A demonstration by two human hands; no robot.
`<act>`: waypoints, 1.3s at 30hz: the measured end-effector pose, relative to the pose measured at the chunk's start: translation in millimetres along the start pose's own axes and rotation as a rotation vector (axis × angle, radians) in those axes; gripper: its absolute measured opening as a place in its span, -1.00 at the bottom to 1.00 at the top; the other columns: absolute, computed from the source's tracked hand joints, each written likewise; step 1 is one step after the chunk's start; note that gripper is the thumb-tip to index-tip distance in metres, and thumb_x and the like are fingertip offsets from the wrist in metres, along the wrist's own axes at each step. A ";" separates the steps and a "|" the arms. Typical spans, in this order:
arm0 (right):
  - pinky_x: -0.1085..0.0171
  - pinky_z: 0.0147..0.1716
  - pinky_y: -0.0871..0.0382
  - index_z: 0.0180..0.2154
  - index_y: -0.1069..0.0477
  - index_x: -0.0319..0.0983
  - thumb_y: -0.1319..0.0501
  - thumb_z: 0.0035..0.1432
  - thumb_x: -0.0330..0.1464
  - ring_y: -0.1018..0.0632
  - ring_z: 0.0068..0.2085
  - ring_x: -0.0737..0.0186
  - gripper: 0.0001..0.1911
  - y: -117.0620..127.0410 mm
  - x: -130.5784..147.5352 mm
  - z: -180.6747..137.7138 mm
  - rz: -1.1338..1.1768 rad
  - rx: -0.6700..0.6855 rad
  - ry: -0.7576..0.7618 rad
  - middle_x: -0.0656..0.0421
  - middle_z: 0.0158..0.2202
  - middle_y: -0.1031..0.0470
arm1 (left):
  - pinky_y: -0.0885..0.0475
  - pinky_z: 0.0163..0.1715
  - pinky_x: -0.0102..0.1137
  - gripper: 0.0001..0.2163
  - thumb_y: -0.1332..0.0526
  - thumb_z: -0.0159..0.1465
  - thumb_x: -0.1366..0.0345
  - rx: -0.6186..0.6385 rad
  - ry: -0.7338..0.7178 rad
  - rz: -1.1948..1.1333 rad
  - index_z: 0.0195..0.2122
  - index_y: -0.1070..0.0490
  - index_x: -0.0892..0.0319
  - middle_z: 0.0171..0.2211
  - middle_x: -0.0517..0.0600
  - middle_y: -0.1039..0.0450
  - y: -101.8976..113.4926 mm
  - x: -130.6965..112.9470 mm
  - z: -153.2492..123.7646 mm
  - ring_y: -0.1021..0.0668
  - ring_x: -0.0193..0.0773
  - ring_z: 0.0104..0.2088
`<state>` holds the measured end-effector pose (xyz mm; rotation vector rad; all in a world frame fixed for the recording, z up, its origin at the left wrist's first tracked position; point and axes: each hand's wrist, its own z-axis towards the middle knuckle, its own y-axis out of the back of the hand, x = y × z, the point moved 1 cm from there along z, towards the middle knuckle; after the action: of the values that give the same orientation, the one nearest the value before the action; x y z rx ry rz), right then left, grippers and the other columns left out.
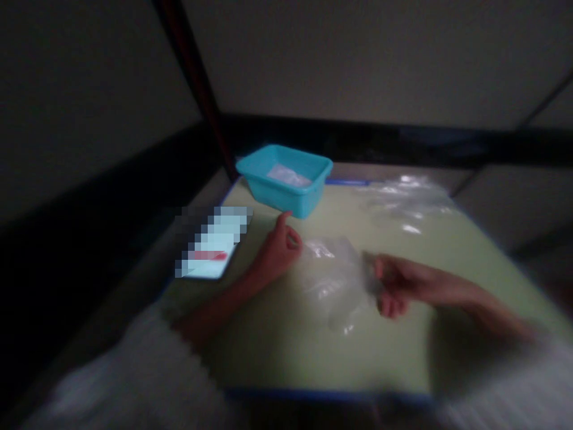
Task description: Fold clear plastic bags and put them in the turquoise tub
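A clear plastic bag (333,278) is stretched between my two hands, low over the yellowish table. My left hand (283,248) pinches its upper left edge, thumb and finger making a ring while another finger points up. On the other side, my right hand (396,285) is closed at the bag's right edge with its fingers curled. Blur hides the exact grip there. Beyond my left hand stands a turquoise plastic basin (286,190) with a whitish, clear-looking packet (289,175) inside.
More clear plastic bags (405,197) lie in a loose pile at the table's back right. A lit tablet-like screen (215,248), partly pixelated, lies at the left edge. The table (331,364) has a blue rim, and walls rise behind it.
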<state>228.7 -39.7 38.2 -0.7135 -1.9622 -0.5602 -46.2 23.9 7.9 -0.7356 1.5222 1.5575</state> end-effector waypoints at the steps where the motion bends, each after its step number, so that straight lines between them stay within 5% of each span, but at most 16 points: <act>1: 0.30 -0.49 -0.43 -0.26 -0.08 -0.18 -0.27 0.05 -0.21 -0.57 -0.44 0.26 -0.61 -1.4 -1.1 -1.5 0.001 0.083 -0.029 0.12 -0.41 -0.55 | -0.28 -0.51 -0.51 -0.34 -0.18 0.01 0.54 -0.032 -0.020 0.046 0.16 -0.02 0.24 -0.39 -0.13 -0.36 1.9 1.1 2.3 -0.35 -0.46 -0.54; 3: 0.34 -0.56 -0.40 -0.28 -0.12 -0.19 -0.26 0.08 -0.18 -0.54 -0.52 0.30 -0.64 -1.1 -1.8 -2.4 -0.063 0.107 -0.023 0.18 -0.48 -0.53 | -0.28 -0.50 -0.50 -0.37 -0.18 0.01 0.53 -0.041 -0.035 0.114 0.15 -0.06 0.24 -0.38 -0.12 -0.38 5.9 2.9 5.3 -0.36 -0.43 -0.53; 6: 0.31 -0.56 -0.40 -0.36 -0.24 -0.22 -0.21 0.13 -0.14 -0.52 -0.52 0.29 -0.71 6.7 2.8 1.6 -0.324 -0.243 0.180 0.20 -0.52 -0.47 | -0.29 -0.48 -0.48 -0.46 -0.18 0.02 0.51 0.044 -0.010 0.145 0.07 -0.16 0.25 -0.44 -0.13 -0.38 12.4 4.8 7.5 -0.40 -0.38 -0.50; 9: 0.08 -0.17 -0.45 -0.17 -0.39 -0.24 -0.19 0.16 -0.13 -0.55 -0.14 0.07 -0.67 14.6 6.9 9.2 -0.653 -0.504 0.460 0.02 -0.15 -0.52 | -0.29 -0.47 -0.47 -0.56 -0.21 0.00 0.48 0.169 0.010 0.149 -0.04 -0.27 0.26 -0.48 -0.13 -0.37 19.2 6.0 8.0 -0.44 -0.34 -0.47; 12: -0.08 0.17 -0.13 0.18 -0.18 -0.15 -0.22 0.12 -0.10 -0.25 0.23 -0.04 -0.36 20.3 0.6 18.4 -0.857 -0.371 0.595 0.01 0.22 -0.25 | -0.28 -0.48 -0.46 -0.59 -0.25 -0.02 0.43 0.255 0.014 0.158 -0.09 -0.32 0.26 -0.50 -0.13 -0.36 24.6 7.1 8.3 -0.44 -0.31 -0.47; 17: -0.16 0.24 0.17 0.31 0.19 -0.01 -0.27 0.05 -0.07 0.09 0.33 -0.03 -0.07 25.0 -13.3 24.4 -0.970 -0.234 0.499 0.12 0.35 0.05 | -0.26 -0.49 -0.46 -0.60 -0.30 -0.05 0.41 0.287 0.008 0.192 -0.14 -0.36 0.28 -0.52 -0.14 -0.35 26.0 6.4 9.2 -0.40 -0.34 -0.50; 24: -0.16 0.25 0.33 0.31 0.41 -0.07 -0.23 0.05 -0.01 0.15 0.33 -0.03 0.03 9.3 -10.0 18.2 -1.034 -0.170 0.411 0.07 0.36 0.20 | -0.27 -0.45 -0.46 -0.68 -0.19 0.02 0.50 0.100 -0.102 0.286 -0.15 -0.38 0.27 -0.50 -0.12 -0.37 16.3 2.1 5.9 -0.40 -0.35 -0.49; 32: -0.15 0.25 0.31 0.31 0.48 -0.13 -0.16 0.11 0.01 0.13 0.33 -0.03 0.01 4.4 -14.5 14.8 -1.104 -0.168 0.358 0.01 0.36 0.25 | -0.43 -0.24 -0.33 -0.76 -0.12 0.10 0.47 -0.083 -0.303 0.363 -0.18 -0.39 0.24 -0.27 0.02 -0.45 8.6 -4.1 -2.9 -0.49 -0.25 -0.29; 35: -0.14 0.25 0.31 0.31 0.49 -0.15 -0.15 0.12 0.01 0.13 0.33 -0.02 0.01 2.8 -12.2 16.1 -1.111 -0.171 0.410 -0.01 0.36 0.27 | -0.39 -0.01 -0.26 -0.76 -0.13 0.16 0.40 -0.034 -0.458 0.355 -0.12 -0.37 0.26 -0.09 0.10 -0.43 -3.5 -11.4 -17.9 -0.47 -0.17 -0.06; 39: -0.12 0.25 0.30 0.30 0.51 -0.18 -0.13 0.14 0.00 0.13 0.33 -0.01 0.00 -0.7 -10.1 19.5 -1.123 -0.170 0.468 -0.05 0.36 0.27 | -0.20 0.19 -0.20 -0.49 -0.16 0.21 0.19 0.189 -0.640 0.438 0.12 -0.21 0.42 0.20 0.30 -0.18 -24.3 -18.1 -41.5 -0.25 -0.04 0.22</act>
<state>220.1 -30.3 20.3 0.4936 -1.7226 -1.4128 -21.9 -21.4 6.9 0.2215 1.3500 1.7038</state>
